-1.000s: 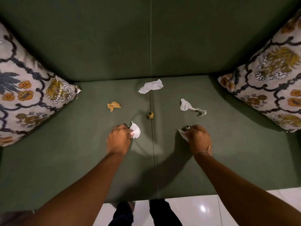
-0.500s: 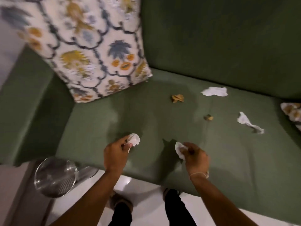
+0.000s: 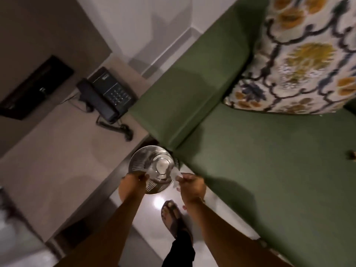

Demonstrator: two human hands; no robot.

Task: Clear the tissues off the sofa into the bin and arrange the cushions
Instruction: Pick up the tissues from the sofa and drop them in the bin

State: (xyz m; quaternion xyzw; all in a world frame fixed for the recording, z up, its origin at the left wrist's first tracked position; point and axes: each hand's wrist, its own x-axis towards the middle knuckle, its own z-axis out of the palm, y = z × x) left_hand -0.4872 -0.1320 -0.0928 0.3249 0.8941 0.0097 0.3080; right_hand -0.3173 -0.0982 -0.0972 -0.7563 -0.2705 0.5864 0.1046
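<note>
A shiny metal bin (image 3: 137,162) stands on the floor at the corner of the green sofa (image 3: 269,180). Both my hands hover over its mouth. My right hand (image 3: 192,187) pinches a white tissue (image 3: 176,179) at the bin's right rim. My left hand (image 3: 133,183) is closed at the left rim, with only a pale sliver of tissue showing at its fingertips. A floral cushion (image 3: 300,60) leans in the sofa's corner, above the seat. A small brown scrap (image 3: 352,155) lies on the seat at the right edge of the view.
A beige side table (image 3: 57,151) left of the bin carries a black telephone (image 3: 107,95) with its cord. The sofa's armrest (image 3: 185,97) rises just behind the bin. My sandalled foot (image 3: 173,218) stands on the glossy white floor.
I have turned left from the sofa seat. Both hands carried their tissues off the seat and now hang over the bin. The other tissues have left the view.
</note>
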